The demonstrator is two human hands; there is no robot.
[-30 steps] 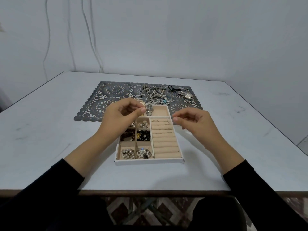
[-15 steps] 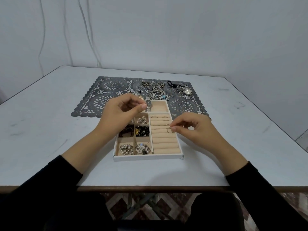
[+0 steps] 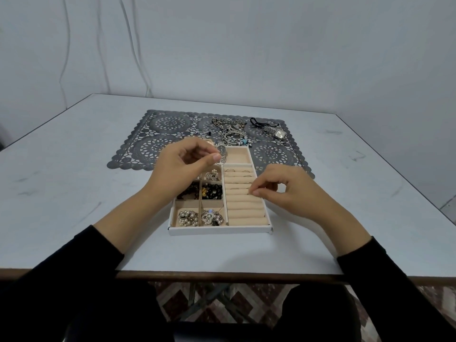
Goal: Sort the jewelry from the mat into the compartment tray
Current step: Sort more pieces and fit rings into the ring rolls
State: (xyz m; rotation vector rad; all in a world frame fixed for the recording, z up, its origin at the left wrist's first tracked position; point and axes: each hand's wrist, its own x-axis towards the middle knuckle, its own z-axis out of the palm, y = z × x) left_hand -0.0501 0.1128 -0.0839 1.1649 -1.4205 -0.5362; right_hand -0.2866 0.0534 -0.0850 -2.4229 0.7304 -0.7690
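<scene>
A white compartment tray (image 3: pixel 219 230) with beige lining sits at the near edge of a dark lace mat (image 3: pixel 158 134). Its small left cells hold pearls (image 3: pixel 187 216), silver pieces and black beads (image 3: pixel 212 190). The ring rolls (image 3: pixel 244 208) on the right carry several rings near their far end. Over the tray's far left cells, my left hand (image 3: pixel 182 169) pinches small silver pieces (image 3: pixel 222 156) between thumb and forefinger. My right hand (image 3: pixel 283 191) pinches a thin ring, barely visible, down at a middle slot of the rolls. Chains (image 3: pixel 229 130) and a watch (image 3: pixel 280 134) lie on the mat.
The tray's far right cell (image 3: pixel 238 155) is bare beige. A few small pieces (image 3: pixel 197 131) lie on the mat left of the chains. The grey table (image 3: pixel 61 183) ends at a dark front edge close to me, and a wall stands behind it.
My right hand has come down and toward me, from above the tray's far part onto the ring rolls. My left hand has kept its pinch over the far left cells.
</scene>
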